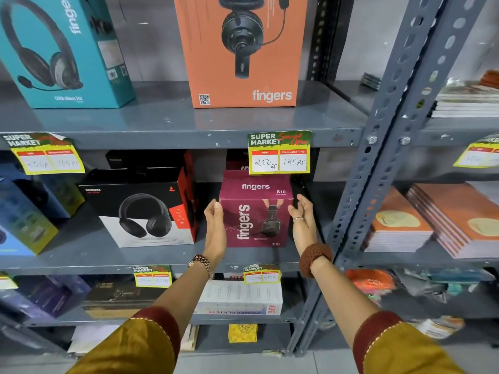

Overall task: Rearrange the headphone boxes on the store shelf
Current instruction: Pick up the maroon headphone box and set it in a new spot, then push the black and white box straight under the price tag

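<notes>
Nearest you: two mustard sleeves with maroon cuffs, at 7 and 5 o'clock of the view, forearms reaching up and forward toward the centre.

Left hand (214,228): palm turned inward, fingers straight and pointing up, flat beside the left face of the maroon box (256,214); a metal link watch (202,264) sits on the wrist. Fingertips appear to touch the box edge; firm contact cannot be confirmed.

Right hand (303,221): mirrored pose, palm inward, fingers loosely curved at the box's right edge, a ring on one finger, a knitted brown band (314,259) on the wrist. Neither hand is clenched; you bracket the box between open palms, grip uncertain.

Maroon box: cardboard, matte, upright, long axis vertical, printed front facing you, "fingers S10" lettering. It stands on the middle shelf (81,255) of grey painted steel, at centre view, below a yellow price tag (279,153).

At 9 o'clock of it, just beside your left hand: black box (140,206), glossy, with red side, front angled slightly right.

Upper shelf, 11 o'clock: teal box (62,49), tilted. At 12 o'clock: orange box (243,49), upright.

At 3 o'clock, beyond the perforated upright (388,157): stacked notebooks (432,222).
</notes>
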Demonstrator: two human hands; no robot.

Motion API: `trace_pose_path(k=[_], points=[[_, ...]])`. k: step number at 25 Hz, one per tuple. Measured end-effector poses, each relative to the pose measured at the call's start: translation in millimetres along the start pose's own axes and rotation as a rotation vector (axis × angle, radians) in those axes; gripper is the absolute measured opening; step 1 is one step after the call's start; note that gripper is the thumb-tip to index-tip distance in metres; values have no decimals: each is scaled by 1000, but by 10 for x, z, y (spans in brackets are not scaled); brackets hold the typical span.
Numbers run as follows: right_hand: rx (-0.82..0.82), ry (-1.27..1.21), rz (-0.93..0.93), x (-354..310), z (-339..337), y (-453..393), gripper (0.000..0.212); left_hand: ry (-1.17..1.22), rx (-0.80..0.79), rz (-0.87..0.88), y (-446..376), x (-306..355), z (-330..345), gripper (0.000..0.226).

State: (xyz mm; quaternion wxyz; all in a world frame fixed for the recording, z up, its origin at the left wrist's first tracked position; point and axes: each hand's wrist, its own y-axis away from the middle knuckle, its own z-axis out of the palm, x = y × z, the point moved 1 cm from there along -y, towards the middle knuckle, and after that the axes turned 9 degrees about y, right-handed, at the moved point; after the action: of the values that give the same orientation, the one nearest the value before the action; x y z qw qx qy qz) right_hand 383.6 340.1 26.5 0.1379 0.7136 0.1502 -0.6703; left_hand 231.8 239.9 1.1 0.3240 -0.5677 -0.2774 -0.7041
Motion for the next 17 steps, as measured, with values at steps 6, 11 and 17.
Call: trace_pose_path(k=[6, 11, 17], points=[[70, 107, -349, -174, 316, 317, 41, 66, 345, 2, 238, -49, -631, 56], [-219, 95, -244, -252, 1196, 505, 39, 24, 647, 134, 48, 355, -1741, 58], [-183, -33, 65, -298, 2280, 367, 47, -54, 330, 39, -451, 705, -2643, 71]])
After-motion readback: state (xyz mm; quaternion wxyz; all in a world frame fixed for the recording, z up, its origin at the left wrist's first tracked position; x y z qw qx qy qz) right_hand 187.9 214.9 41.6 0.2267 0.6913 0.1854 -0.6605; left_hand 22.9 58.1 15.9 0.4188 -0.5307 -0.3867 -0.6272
